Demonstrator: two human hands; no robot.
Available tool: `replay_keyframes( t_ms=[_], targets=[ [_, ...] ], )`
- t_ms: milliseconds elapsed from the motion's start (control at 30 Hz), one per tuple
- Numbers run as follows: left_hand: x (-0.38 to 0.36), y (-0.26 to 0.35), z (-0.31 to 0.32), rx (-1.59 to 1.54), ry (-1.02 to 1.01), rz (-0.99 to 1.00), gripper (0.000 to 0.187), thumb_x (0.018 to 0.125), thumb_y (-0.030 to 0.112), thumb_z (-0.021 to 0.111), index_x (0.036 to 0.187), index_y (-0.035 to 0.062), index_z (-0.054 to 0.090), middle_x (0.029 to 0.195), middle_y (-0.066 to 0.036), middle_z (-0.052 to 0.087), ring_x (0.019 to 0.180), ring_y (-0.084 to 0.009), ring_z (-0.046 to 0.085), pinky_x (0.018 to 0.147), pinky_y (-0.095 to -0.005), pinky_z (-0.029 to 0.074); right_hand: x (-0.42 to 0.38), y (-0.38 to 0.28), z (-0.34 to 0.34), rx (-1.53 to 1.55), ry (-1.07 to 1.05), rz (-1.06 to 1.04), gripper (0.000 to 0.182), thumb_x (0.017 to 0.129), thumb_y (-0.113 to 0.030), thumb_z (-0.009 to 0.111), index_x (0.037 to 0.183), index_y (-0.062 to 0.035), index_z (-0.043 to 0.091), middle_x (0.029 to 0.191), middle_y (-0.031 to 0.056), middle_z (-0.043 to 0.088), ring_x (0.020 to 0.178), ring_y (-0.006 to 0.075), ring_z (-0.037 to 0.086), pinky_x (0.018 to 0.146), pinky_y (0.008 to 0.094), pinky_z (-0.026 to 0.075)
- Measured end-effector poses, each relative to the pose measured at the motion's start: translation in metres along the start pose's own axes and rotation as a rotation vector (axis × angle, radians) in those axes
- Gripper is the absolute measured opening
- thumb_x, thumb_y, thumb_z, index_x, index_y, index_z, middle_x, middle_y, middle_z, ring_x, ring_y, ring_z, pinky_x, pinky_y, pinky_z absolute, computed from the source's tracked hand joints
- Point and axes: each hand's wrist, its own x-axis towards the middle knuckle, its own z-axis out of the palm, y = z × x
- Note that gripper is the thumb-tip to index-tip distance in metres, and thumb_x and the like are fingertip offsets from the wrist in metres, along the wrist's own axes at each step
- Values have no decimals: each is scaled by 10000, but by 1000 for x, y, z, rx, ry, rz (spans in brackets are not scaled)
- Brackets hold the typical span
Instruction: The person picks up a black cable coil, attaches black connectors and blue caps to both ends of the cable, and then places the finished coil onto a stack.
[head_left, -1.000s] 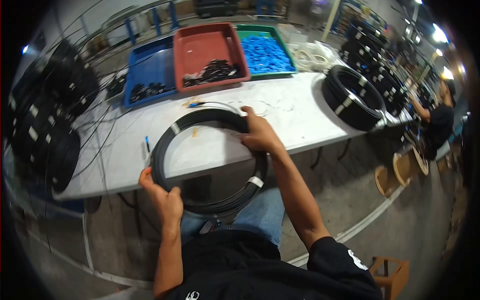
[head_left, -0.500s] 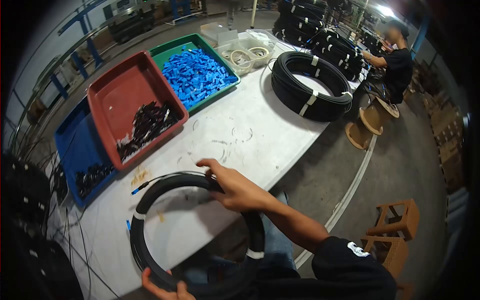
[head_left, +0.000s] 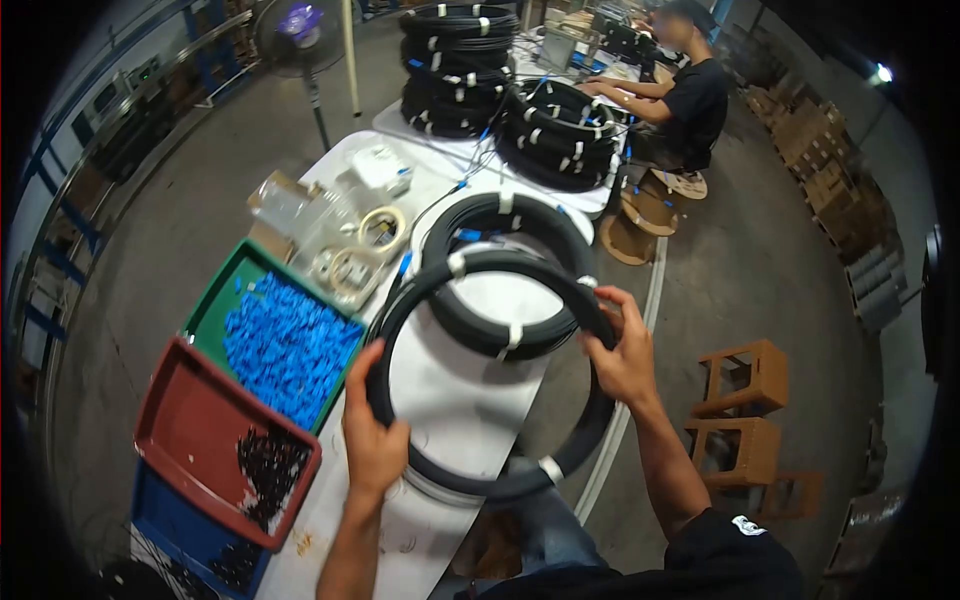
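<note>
Both hands are gripping one black cable coil, the left hand closing round one side and the right hand round the opposite side. The coil is hanging over the edge of the bench, its far side overlapping in view a thicker coil that is lying on the bench; whether the two are touching, I cannot tell. White tape bands are binding the held ring, and a blue connector is showing beside its far left side, though which coil it belongs to is unclear. The step in hand looks like steadying or carrying the ring, and any move from here would be calling for an even grip on both sides, so that the ring is not sagging or catching on the coil beyond. To the left, a green tray is holding blue pieces, and a red tray is resting next to it with dark pieces inside. Farther off, coil stacks are standing near a co-worker, who is reaching over another work surface.
</note>
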Motion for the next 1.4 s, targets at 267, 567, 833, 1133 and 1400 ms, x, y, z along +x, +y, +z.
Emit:
replay_keyframes(
  t_ms=[267,567,833,1133,1400],
  targets=[
    [229,-89,119,10,-192,81,829,598,-139,504,1401,68,475,1408,-180,527,1366,-318,466,1163,-357,309,190,97,-4,-333,201,133,505,796,-20,656,1249,-50,434,1031,259,712,962,452,677,879,491,496],
    [245,-108,123,172,-277,-75,871,568,-164,493,1402,86,468,1369,-207,566,1327,-359,511,1109,-350,379,187,101,12,-297,107,291,505,833,-1,643,1270,-26,390,1052,350,666,911,481,673,850,489,508],
    [243,-124,120,249,-334,3,900,634,-31,528,1498,65,293,1506,-241,388,1439,-395,340,1200,-412,237,185,122,8,-268,-45,434,693,852,-95,678,1424,33,309,1143,360,629,1072,453,645,947,437,486],
    [250,-142,103,161,-421,-32,842,804,212,707,1510,82,269,1471,-261,417,1385,-377,405,1168,-386,282,174,128,-1,488,33,595,1087,857,-430,772,1512,31,36,1307,238,517,1182,283,557,1010,372,460],
    [243,-168,81,189,-155,-414,596,1011,442,503,1480,137,297,1188,-206,659,1058,-324,640,910,-435,480,157,188,-3,733,253,530,864,973,-451,616,1495,-2,93,1218,202,566,910,149,655,674,230,564]
  ],
)
